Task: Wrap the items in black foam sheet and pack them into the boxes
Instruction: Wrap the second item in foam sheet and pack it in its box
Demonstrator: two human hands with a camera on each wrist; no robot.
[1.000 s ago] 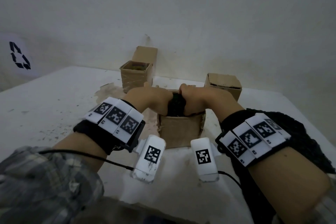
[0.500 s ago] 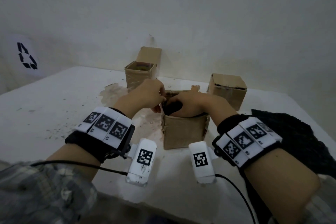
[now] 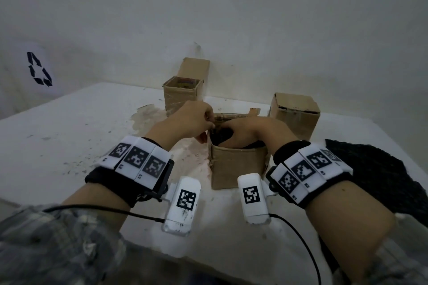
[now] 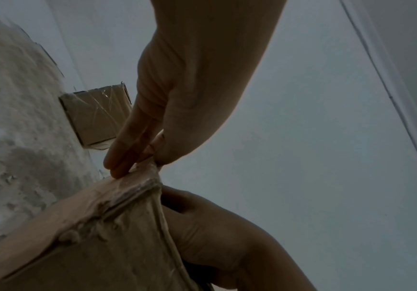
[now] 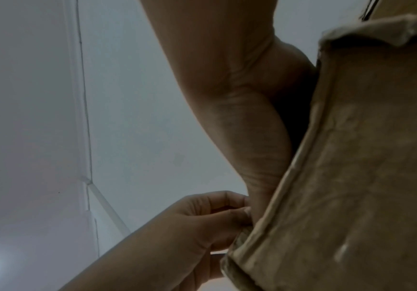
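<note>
White table [image 3: 69,136]; box [image 3: 238,169] hides right fingers.

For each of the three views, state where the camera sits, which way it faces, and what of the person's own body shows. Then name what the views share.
Head: on the head, facing forward and down at the table; both forearms show.
Left wrist: low, facing up; left hand pinches the near box corner.
Right wrist: low beside that box; right hand reaches in.
Shared: near box and both hands.

Near box [image 3: 238,169] sits before 2 boxes: 1 behind-left [image 3: 183,97], 1 behind-right [image 3: 295,115].
</note>
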